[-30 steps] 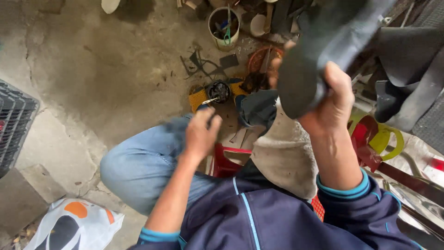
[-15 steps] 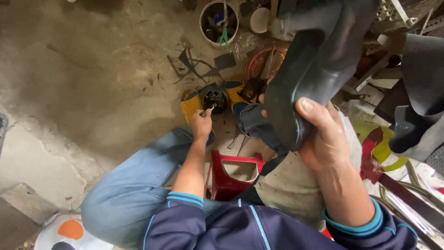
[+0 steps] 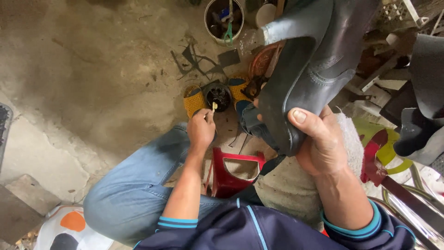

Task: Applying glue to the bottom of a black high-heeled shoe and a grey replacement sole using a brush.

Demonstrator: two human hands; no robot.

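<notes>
My right hand [image 3: 323, 141] grips a wide black rubber inner tube [image 3: 314, 60], held up close to the camera with my thumb pressed on its edge. My left hand [image 3: 201, 128] reaches down between my knees and pinches a small pale stick [image 3: 214, 106] just above a small dark round tin [image 3: 218, 96] on the floor. The tin sits between my two feet in yellow sandals [image 3: 194, 99]. A grey cloth [image 3: 351, 139] lies over my right knee, under the right hand.
I sit on a low red plastic stool [image 3: 236, 176] on a stained concrete floor [image 3: 92, 69]. A white bucket [image 3: 224, 18] with tools stands further off. More black rubber tubes [image 3: 423, 92] hang at the right. A yellow-green plastic piece [image 3: 384, 148] lies by my right side.
My left hand has moved from my knee down to the tin and now holds the stick over it. The tube in my right hand has come closer to the camera.
</notes>
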